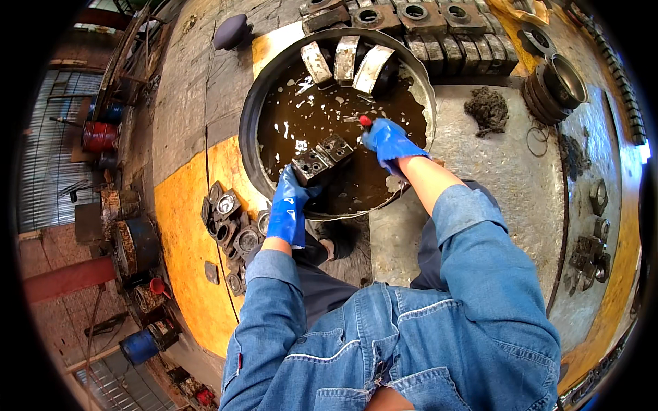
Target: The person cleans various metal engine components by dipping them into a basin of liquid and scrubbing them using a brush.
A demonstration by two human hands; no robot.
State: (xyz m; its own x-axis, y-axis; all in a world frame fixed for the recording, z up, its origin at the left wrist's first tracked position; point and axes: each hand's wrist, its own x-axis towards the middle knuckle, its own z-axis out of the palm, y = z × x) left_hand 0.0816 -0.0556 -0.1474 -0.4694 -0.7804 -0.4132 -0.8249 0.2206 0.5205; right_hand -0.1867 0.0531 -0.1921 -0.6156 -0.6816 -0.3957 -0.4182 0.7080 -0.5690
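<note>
My left hand [288,202], in a blue rubber glove, is closed on the near end of a dark metal block [321,157] with round holes in its upper face. The block is tilted over the brown liquid in a wide round metal basin [248,147]. My right hand [388,142], gloved alike, is closed around a small tool with a red end [365,122]; its kind is unclear. The tool is apart from the block, above the liquid. Three curved metal pieces [345,59] lean against the basin's far wall.
Rows of metal housings [456,51] stand beyond the basin. Flat metal parts [236,229] lie in a pile left of my left arm. A dark wad of rag or fibre [486,109] and a metal bowl [567,81] on stacked rings are at the right. Drums [99,137] stand far left.
</note>
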